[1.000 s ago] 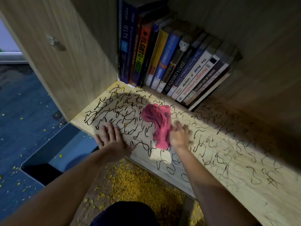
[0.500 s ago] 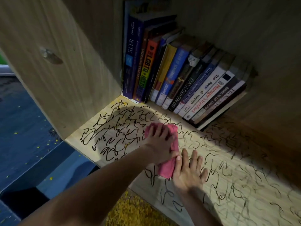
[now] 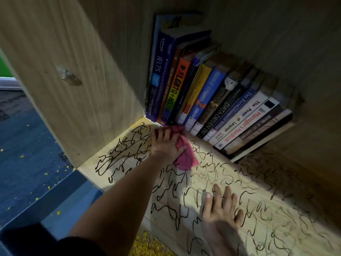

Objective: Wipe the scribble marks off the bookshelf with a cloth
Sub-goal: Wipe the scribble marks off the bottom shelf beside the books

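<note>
The wooden shelf board (image 3: 287,215) is covered in black scribble marks (image 3: 120,156) from the left corner to the right. My left hand (image 3: 166,145) grips a bunched pink cloth (image 3: 186,157) and holds it down on the board at the back left, just in front of the books. One end of the cloth trails out toward the front right of the hand. My right hand (image 3: 221,207) lies flat on the board near its front edge, fingers straight and spread, holding nothing.
A row of leaning books (image 3: 212,100) fills the back of the shelf. The wooden side panel (image 3: 73,93) with a shelf pin (image 3: 69,78) closes the left. Blue carpet (image 3: 27,163) and yellow crumbs (image 3: 145,244) lie below the front edge.
The cloth passed from my right hand to my left, which has slid it back and left toward the books. My right hand now rests flat near the front edge.
</note>
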